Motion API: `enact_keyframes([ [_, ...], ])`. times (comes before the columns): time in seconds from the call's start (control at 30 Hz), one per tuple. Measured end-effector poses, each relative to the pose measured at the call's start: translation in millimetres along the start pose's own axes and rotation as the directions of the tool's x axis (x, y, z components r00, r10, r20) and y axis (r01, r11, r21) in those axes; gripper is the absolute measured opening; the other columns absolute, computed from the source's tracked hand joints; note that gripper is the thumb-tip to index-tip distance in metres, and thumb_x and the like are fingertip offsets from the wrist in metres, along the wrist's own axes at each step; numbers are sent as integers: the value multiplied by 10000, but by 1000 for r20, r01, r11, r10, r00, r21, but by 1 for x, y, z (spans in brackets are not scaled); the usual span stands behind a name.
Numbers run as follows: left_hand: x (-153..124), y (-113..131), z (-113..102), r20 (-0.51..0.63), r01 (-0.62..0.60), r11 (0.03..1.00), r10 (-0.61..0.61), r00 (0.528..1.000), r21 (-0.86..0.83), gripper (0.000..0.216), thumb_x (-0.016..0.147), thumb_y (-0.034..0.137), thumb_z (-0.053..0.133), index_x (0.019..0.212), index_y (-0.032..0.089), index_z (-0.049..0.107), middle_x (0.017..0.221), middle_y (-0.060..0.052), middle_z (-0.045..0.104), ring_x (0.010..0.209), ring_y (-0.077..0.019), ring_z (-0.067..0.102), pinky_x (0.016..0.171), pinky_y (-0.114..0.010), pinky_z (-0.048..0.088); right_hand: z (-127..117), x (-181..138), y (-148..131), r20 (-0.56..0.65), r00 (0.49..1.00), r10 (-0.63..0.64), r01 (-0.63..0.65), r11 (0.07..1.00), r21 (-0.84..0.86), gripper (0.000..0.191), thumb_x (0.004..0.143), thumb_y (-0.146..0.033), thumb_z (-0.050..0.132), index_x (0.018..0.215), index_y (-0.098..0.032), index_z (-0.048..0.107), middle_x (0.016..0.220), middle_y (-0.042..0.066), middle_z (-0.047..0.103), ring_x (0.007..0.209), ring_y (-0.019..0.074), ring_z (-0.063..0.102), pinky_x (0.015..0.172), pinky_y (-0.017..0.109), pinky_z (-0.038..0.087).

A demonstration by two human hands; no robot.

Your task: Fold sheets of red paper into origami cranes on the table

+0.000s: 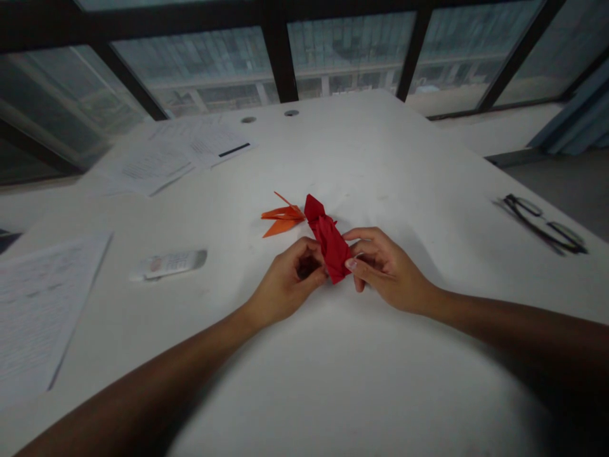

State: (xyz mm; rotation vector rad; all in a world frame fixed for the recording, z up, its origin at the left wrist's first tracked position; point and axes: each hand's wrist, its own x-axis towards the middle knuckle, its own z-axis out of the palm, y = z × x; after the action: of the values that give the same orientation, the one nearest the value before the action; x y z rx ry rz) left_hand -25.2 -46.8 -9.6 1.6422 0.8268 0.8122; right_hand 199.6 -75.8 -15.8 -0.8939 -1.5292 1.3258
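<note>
A folded piece of red paper [333,244], creased like origami, is held between my two hands above the white table. My left hand [292,276] pinches its left side, with thumb and fingers bent together. At the lower right edge, my right hand [387,270] grips it between thumb and fingers. Just behind and to the left lies an orange folded-paper figure [284,219] with thin pointed parts. Its right end meets the red paper in the view; I cannot tell whether they touch.
A white tube-like item with printing [174,264] lies to the left on the white table [304,381]. Printed sheets [42,304] are at the left edge, more papers [162,158] at the back left. Black-framed glasses [545,225] rest near the right edge. Windows [352,54] stand behind.
</note>
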Motion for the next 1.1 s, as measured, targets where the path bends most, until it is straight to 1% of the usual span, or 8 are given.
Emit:
enact_keyframes([
  [0.17, 1, 1, 1, -15, 17, 999, -18, 1000, -42, 212, 895, 260, 739, 1012, 165, 590, 1002, -60, 691, 878, -169, 667, 796, -306, 519, 0, -2, 1, -9, 1000, -23, 22, 996, -86, 436, 1022, -311, 594, 1444, -323, 486, 985, -2, 688, 613, 95, 626, 568, 252, 526],
  [0.4, 1, -1, 1, -8, 30, 999, -30, 1000, -16, 231, 904, 276, 737, 1045, 157, 599, 1004, -61, 696, 886, -175, 667, 794, -309, 518, -1, -2, 0, 17, 999, -33, 34, 995, -90, 480, 1007, -298, 611, 1467, -320, 476, 1032, 6, 668, 619, 88, 636, 582, 260, 553],
  [0.47, 2, -1, 1, -10, 22, 1000, -22, 1000, -13, 227, 907, 266, 731, 1059, 155, 603, 1022, -65, 697, 897, -175, 666, 797, -308, 517, -1, -3, 0, 24, 999, -30, 32, 995, -95, 438, 1009, -308, 610, 1428, -324, 484, 1060, 6, 669, 583, 78, 637, 536, 246, 533],
  [0.63, 2, 0, 1, -13, 17, 1000, -17, 1000, -25, 239, 905, 256, 736, 1073, 152, 603, 1048, -68, 696, 905, -172, 664, 813, -314, 527, 0, -5, -1, 11, 1000, -23, 24, 995, -93, 275, 997, -317, 629, 1234, -309, 489, 1158, 6, 664, 509, 52, 622, 449, 218, 484],
  [0.8, 1, -2, 1, 3, 35, 999, -35, 999, 13, 215, 920, 264, 722, 1067, 153, 611, 1052, -74, 706, 923, -191, 680, 819, -335, 533, 0, -2, -6, 38, 999, 15, -10, 991, -137, 151, 997, -302, 618, 1087, -259, 505, 1040, -14, 652, 538, 54, 635, 445, 190, 469],
  [0.9, 1, -4, 0, 14, 31, 999, -31, 999, 14, 236, 926, 275, 718, 1099, 159, 607, 1077, -81, 714, 942, -199, 687, 831, -344, 536, 1, -1, -8, 56, 998, 12, -3, 987, -163, 126, 994, -293, 618, 1060, -246, 522, 1010, -15, 653, 539, 50, 617, 439, 181, 455],
  [1.0, 1, -3, 0, 13, 39, 999, -39, 999, 21, 271, 923, 290, 723, 1129, 162, 603, 1077, -82, 716, 947, -206, 688, 834, -351, 537, 1, -2, -7, 57, 998, -1, 12, 981, -195, 160, 992, -281, 617, 1128, -257, 534, 953, -22, 654, 530, 58, 602, 439, 187, 451],
  [1.1, 1, -1, 0, 16, 44, 999, -44, 999, 8, 280, 923, 300, 723, 1132, 157, 602, 1065, -84, 715, 938, -207, 687, 834, -358, 536, 1, -3, -4, 59, 998, -21, 34, 970, -239, 329, 998, -280, 614, 1308, -286, 506, 876, -32, 642, 540, 81, 616, 458, 205, 462],
])
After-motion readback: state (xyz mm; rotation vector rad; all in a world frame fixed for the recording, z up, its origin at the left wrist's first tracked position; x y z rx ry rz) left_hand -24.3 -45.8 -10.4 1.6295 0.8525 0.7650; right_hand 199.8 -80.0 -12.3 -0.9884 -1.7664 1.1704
